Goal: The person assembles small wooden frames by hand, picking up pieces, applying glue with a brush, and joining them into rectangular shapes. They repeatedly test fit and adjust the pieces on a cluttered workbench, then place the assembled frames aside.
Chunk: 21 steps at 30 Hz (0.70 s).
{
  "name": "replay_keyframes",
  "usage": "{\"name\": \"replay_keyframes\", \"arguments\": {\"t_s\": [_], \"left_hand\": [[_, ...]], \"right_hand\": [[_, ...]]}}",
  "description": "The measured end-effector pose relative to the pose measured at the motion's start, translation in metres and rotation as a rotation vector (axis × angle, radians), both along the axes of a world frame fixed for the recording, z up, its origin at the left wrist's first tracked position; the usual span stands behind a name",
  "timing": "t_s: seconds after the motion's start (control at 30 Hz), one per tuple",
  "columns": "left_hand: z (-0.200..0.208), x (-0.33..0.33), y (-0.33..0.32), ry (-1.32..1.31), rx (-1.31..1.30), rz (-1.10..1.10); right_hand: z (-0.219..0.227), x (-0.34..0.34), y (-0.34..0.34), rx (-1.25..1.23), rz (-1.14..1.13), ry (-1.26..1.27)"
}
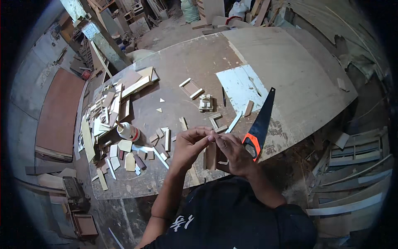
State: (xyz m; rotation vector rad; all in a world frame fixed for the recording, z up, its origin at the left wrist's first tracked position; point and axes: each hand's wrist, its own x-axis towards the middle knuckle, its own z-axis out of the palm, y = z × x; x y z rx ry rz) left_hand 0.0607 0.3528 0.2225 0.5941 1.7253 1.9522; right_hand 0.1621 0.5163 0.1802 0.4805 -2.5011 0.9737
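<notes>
Near frame centre, the left grip [189, 148] and right grip [237, 157] are seen fingertips together, anything clamped being indiscernible, with a brown wooden piece [211, 157] seen between them against the bench [319, 95].

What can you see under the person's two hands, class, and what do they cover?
Below the left hand and right hand, part of a brown wooden piece shows. Its far end is covered, and whether the fingertips hold anything small cannot be told.
</notes>
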Motion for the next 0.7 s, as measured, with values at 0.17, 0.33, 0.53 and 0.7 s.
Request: {"name": "replay_keyframes", "arguments": {"t_s": [0.17,0.33,0.53,0.7], "left_hand": [[-0.007,-0.003,0.001,0.043,-0.051,0.028],[-0.011,-0.011,0.010,-0.009,-0.023,-0.011],[-0.016,-0.016,0.013,-0.087,0.016,-0.061],[-0.027,-0.020,0.018,-0.114,0.078,-0.120]], "right_hand": [[0.000,0.001,0.003,0.033,-0.004,-0.011],[0.005,0.004,0.004,0.055,-0.066,-0.071],[-0.003,0.003,0.008,-0.101,0.040,-0.178],[0.015,0.007,0.007,-0.327,0.164,-0.298]]}}
